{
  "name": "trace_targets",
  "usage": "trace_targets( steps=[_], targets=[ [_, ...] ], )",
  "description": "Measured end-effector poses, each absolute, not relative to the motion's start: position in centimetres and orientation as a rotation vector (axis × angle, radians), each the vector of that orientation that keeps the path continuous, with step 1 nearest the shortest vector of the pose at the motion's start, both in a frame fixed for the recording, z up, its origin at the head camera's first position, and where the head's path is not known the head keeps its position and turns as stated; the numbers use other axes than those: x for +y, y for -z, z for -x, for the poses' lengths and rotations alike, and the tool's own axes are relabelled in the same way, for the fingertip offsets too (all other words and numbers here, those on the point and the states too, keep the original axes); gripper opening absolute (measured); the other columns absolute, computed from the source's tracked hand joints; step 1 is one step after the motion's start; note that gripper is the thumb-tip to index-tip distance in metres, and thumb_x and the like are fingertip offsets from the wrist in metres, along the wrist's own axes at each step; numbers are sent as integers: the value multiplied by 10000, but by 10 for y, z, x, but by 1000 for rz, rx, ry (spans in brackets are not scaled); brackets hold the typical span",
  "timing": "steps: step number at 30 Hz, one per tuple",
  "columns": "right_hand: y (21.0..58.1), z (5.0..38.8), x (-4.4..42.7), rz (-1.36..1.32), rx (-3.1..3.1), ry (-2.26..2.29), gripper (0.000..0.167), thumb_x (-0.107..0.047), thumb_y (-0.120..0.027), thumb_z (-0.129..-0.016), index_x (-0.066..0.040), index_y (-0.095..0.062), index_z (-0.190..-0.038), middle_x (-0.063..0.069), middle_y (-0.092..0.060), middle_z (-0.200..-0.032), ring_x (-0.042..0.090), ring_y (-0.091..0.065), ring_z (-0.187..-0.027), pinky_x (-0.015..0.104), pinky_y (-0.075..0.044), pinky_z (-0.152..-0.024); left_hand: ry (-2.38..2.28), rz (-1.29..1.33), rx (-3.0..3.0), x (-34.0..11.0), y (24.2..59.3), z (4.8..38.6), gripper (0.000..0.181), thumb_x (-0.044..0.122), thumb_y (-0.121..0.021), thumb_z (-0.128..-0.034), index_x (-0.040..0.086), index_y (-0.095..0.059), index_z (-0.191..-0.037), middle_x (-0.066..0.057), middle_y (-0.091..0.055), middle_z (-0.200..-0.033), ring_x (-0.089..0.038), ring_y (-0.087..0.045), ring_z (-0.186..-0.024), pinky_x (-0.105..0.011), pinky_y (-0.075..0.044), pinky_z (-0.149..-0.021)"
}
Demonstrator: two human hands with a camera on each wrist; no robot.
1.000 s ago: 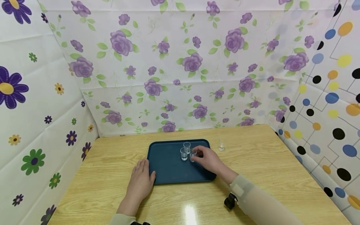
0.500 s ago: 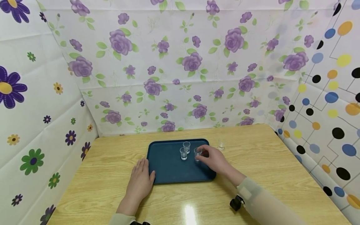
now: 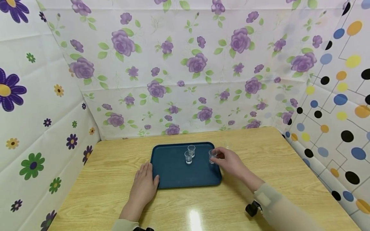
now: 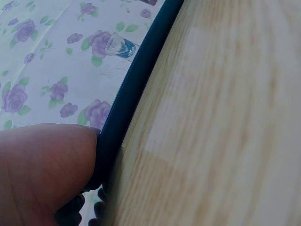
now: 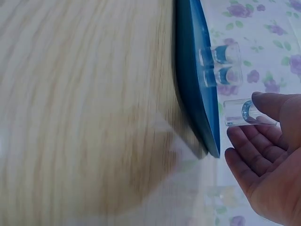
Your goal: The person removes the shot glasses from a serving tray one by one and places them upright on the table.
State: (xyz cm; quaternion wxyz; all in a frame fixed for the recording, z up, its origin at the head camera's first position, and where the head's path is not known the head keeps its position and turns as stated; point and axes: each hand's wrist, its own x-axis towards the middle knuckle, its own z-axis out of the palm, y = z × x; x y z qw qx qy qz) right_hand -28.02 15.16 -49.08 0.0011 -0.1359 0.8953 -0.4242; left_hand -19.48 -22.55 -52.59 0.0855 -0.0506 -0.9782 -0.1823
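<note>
My right hand [image 3: 231, 161] pinches a small clear shot glass [image 5: 237, 113] between thumb and fingers. In the head view the glass is over the right side of the dark blue tray [image 3: 173, 175]; the right wrist view shows it held above the rim. Two more shot glasses, the nearer glass [image 3: 188, 158] and the farther glass [image 3: 191, 149], stand close together on the tray, right of its middle. My left hand [image 3: 143, 186] lies along the tray's left edge with fingers straight, its thumb at the near left corner.
Another clear glass [image 3: 227, 146] stands on the wooden table [image 3: 254, 144] just beyond my right hand, mostly hidden by it. Patterned cloths [image 3: 173, 80] close off the back and both sides of the table.
My right hand has carried its shot glass rightward, away from the other two, toward the tray's right rim. The left hand and the tray have stayed in place.
</note>
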Motion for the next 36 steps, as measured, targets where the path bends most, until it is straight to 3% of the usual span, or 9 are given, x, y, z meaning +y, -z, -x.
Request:
trace_targets(
  steps=[10, 36],
  targets=[
    [490, 280, 178, 424, 2816, 1335, 358, -295, -765, -1081, -106, -724, -1382, 61, -751, -1281, 256, -724, -1170, 482, -622, -984, 541, 151, -2921, -226, 526, 193, 676, 224, -640, -1138, -175, -385, -1620, -373, -368, -1686, -529, -285, -1609, -673, -255, -1302],
    [491, 300, 242, 255, 2942, 1264, 413, -343, -718, -1109, -34, -685, -1381, 159, -726, -1234, 339, -695, -1129, 523, -605, -916, 567, 140, -2933, -226, 523, 195, 681, 223, -633, -1141, -173, -369, -1628, -373, -350, -1695, -531, -266, -1615, -673, -237, -1308]
  ],
)
